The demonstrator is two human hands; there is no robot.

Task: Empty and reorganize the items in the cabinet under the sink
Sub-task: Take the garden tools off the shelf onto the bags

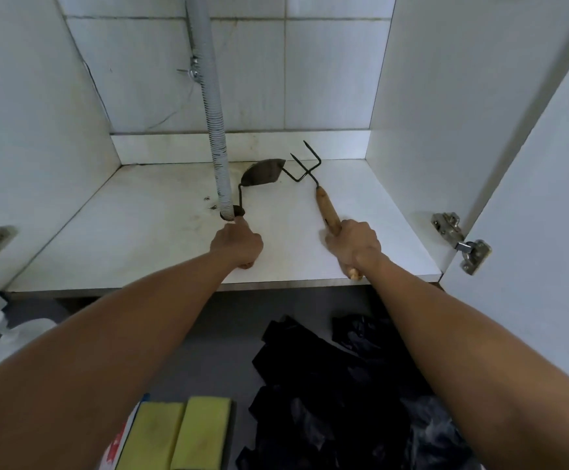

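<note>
The white cabinet floor (147, 232) under the sink holds two garden tools. My left hand (237, 244) grips the handle of a small trowel (263, 173), whose dark blade lies flat just right of the drain hose. My right hand (352, 245) is closed around the wooden handle of a hand fork (323, 205); its three black prongs point up toward the back wall. The end of the fork's handle sticks out past the shelf's front edge. The two tool heads nearly touch.
A grey corrugated drain hose (213, 123) drops through the shelf by my left hand. The doors stand open, with a hinge (459, 240) at right. On the floor lie black plastic bags (337, 395), yellow sponges (181, 432) and a white spray bottle (12, 334).
</note>
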